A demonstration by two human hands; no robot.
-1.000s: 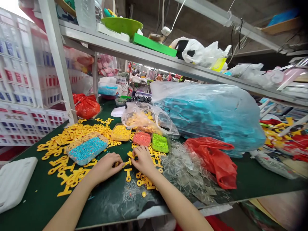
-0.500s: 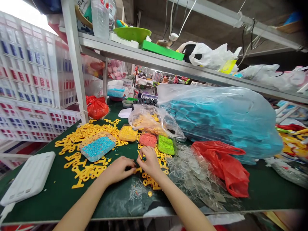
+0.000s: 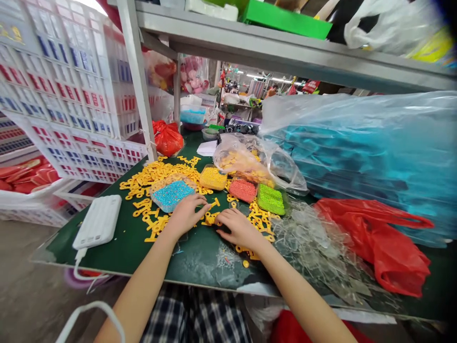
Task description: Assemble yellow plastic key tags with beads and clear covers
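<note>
My left hand [image 3: 188, 213] is beside the tray of blue beads [image 3: 173, 195], thumb and fingers pinched on one end of a small yellow T-shaped plastic piece [image 3: 214, 203]. Just to its right, my right hand [image 3: 237, 227] has its fingers curled at another yellow plastic piece [image 3: 211, 218]; its fingertips partly hide it. Behind the hands stand small clear trays of yellow beads [image 3: 213, 177], red beads [image 3: 243, 190] and green beads [image 3: 270, 199]. A heap of yellow plastic pieces [image 3: 160, 174] with ring ends spreads around the blue tray, and more lie under my right wrist.
Clear plastic scraps [image 3: 314, 243] and a red bag [image 3: 378, 238] lie to the right, before a large bag of blue pieces [image 3: 364, 152]. A white power bank [image 3: 98, 221] with a cable sits at left. A grey shelf [image 3: 250, 40] crosses above; stacked crates [image 3: 71, 95] stand left.
The view has tilted down and turned left. Both hands have moved slightly away from the table edge, the left one closer to the blue bead tray. My right fingers have lowered toward the table.
</note>
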